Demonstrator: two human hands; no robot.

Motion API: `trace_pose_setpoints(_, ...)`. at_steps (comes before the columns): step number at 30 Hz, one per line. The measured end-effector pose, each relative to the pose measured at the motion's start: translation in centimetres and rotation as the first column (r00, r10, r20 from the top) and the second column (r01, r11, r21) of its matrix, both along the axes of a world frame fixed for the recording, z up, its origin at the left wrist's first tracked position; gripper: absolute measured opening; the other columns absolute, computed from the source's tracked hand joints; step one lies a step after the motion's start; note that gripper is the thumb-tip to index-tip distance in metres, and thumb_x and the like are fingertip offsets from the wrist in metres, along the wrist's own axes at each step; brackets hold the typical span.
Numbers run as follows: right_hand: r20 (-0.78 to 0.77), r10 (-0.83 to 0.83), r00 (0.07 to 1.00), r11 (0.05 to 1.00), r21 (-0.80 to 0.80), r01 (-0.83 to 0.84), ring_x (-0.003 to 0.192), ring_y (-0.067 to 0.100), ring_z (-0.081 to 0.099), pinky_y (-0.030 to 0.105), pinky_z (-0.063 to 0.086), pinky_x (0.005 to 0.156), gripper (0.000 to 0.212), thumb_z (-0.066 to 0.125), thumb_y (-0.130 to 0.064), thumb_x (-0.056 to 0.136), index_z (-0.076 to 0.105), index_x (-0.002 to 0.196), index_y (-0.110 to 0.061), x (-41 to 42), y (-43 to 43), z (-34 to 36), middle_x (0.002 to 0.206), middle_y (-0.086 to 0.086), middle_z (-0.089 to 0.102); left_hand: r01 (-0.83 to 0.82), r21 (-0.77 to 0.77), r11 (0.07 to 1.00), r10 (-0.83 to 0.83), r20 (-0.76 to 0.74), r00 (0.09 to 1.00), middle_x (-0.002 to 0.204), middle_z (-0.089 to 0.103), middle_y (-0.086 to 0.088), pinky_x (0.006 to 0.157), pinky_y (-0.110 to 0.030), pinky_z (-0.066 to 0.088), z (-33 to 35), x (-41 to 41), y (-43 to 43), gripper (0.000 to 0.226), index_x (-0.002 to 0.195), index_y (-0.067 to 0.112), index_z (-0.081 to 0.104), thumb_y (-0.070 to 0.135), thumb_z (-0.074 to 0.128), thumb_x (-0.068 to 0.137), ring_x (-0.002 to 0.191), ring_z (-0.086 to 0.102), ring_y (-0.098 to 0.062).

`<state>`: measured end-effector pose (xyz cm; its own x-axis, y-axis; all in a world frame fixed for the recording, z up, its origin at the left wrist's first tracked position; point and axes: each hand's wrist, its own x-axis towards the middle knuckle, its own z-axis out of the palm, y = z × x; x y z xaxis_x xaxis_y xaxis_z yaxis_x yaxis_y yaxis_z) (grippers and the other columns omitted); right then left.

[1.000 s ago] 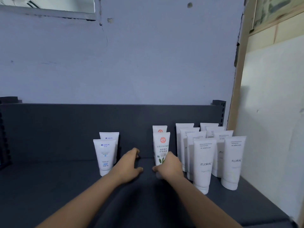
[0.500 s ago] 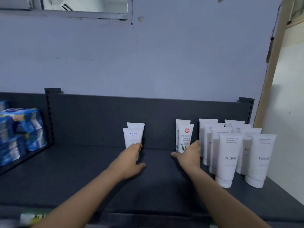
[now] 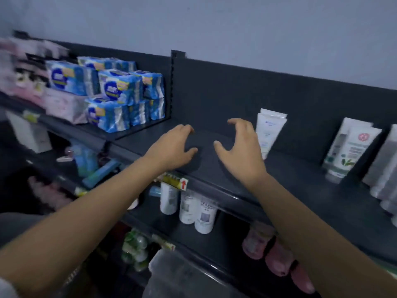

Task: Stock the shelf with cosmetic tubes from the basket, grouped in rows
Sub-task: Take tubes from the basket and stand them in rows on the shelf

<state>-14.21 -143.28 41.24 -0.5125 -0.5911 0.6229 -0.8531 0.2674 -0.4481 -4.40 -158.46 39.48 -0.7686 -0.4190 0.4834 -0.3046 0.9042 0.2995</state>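
On the dark shelf [image 3: 214, 168] stand two white tubes with blue print [image 3: 268, 131], one behind the other. Further right are two white tubes with a red emblem and green leaves [image 3: 352, 147], then several white tubes [image 3: 384, 168] cut off by the right edge. My left hand [image 3: 171, 148] hovers over the bare shelf, fingers curled and apart, holding nothing. My right hand [image 3: 240, 151] is open too, just left of the blue-print tubes and not touching them. A translucent basket [image 3: 171, 274] shows blurred at the bottom.
Blue packs [image 3: 116, 93] and pink packs [image 3: 32, 82] are stacked on the neighbouring shelf bay to the left, past a slotted upright [image 3: 174, 82]. White bottles [image 3: 189, 207] and pink bottles [image 3: 277, 257] stand on the shelf below.
The view has swung left and down, tilting. Both hands have come off the tubes and moved left over the bare shelf; lower shelves and the basket have come into sight.
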Motion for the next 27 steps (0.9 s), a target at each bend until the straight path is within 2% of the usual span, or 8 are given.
trace_pose_setpoints(5,-0.037,0.301,0.953,0.951,0.084,-0.297,0.125,0.02,0.042,0.028,0.035,0.101,0.048,0.062,-0.024,0.089,0.045,0.132,-0.011,7.7,-8.5,-2.4,0.133,0.005,0.045,-0.263,0.002,0.965,0.263,-0.01,0.965,0.121,0.055,-0.011,0.089,-0.038,0.045,-2.0,11.3,-5.4,0.042,0.124,0.009,0.051,0.031,0.062,0.089,0.108,0.056,-0.03)
trace_pose_setpoints(8,-0.014,0.445,0.896,0.884,0.165,-0.436,0.123,0.021,0.043,0.027,0.035,0.1,0.046,0.061,-0.025,0.09,0.046,0.131,-0.01,12.8,-13.7,-4.9,0.132,0.006,0.047,-0.443,0.022,0.896,0.443,0.026,0.896,0.116,0.057,-0.013,0.087,-0.038,0.044,-4.0,18.7,-8.3,0.04,0.119,0.008,0.054,0.028,0.065,0.086,0.105,0.057,-0.033)
trace_pose_setpoints(11,0.046,0.524,0.851,0.808,0.292,-0.513,0.123,0.024,0.044,0.032,0.037,0.1,0.047,0.061,-0.026,0.089,0.047,0.13,-0.01,18.2,-18.5,-8.8,0.131,0.007,0.049,-0.585,0.058,0.809,0.573,0.139,0.807,0.113,0.055,-0.011,0.082,-0.04,0.048,-7.1,26.2,-10.6,0.04,0.118,0.009,0.053,0.029,0.064,0.085,0.102,0.057,-0.034)
trace_pose_setpoints(14,0.114,0.563,0.818,0.726,0.405,-0.556,0.115,0.031,0.05,0.037,0.041,0.094,0.041,0.062,-0.024,0.086,0.051,0.122,-0.008,22.9,-22.5,-12.7,0.122,0.011,0.054,-0.706,0.062,0.706,0.66,0.304,0.687,0.114,0.053,-0.009,0.076,-0.044,0.051,-10.1,32.8,-12.8,0.045,0.124,0.012,0.048,0.034,0.061,0.087,0.101,0.056,-0.032)
trace_pose_setpoints(17,0.197,0.568,0.799,0.623,0.532,-0.574,0.115,0.031,0.051,0.036,0.042,0.091,0.04,0.062,-0.026,0.086,0.051,0.12,-0.008,26.7,-26.3,-15.8,0.121,0.011,0.054,-0.76,0.074,0.645,0.676,0.407,0.614,0.117,0.051,-0.007,0.071,-0.039,0.05,-12.7,37.9,-15.1,0.047,0.128,0.015,0.044,0.037,0.059,0.09,0.1,0.056,-0.028)
trace_pose_setpoints(20,0.27,0.545,0.794,0.542,0.608,-0.58,0.113,0.031,0.051,0.036,0.044,0.086,0.039,0.062,-0.029,0.087,0.05,0.118,-0.008,29.6,-29.8,-18.8,0.121,0.01,0.053,-0.789,0.096,0.606,0.676,0.461,0.575,0.119,0.051,-0.007,0.067,-0.037,0.048,-15.5,41.4,-17.6,0.048,0.13,0.015,0.043,0.04,0.056,0.091,0.101,0.056,-0.028)
trace_pose_setpoints(25,0.401,0.46,0.792,0.412,0.694,-0.591,0.107,0.031,0.055,0.033,0.043,0.079,0.032,0.062,-0.028,0.088,0.053,0.111,-0.007,32.4,-33.1,-23.7,0.116,0.012,0.057,-0.812,0.227,0.537,0.629,0.534,0.565,0.13,0.047,-0.012,0.081,-0.04,0.046,-20.4,44.7,-20.3,0.051,0.133,0.011,0.042,0.033,0.059,0.09,0.112,0.053,-0.034)
trace_pose_setpoints(27,0.449,0.42,0.789,0.355,0.719,-0.598,0.107,0.031,0.056,0.033,0.044,0.08,0.034,0.063,-0.026,0.089,0.054,0.114,-0.005,32.9,-34.1,-25.7,0.115,0.012,0.057,-0.819,0.264,0.51,0.615,0.554,0.561,0.129,0.048,-0.012,0.084,-0.042,0.047,-22.2,45.4,-21.2,0.05,0.133,0.011,0.043,0.03,0.06,0.089,0.113,0.053,-0.036)
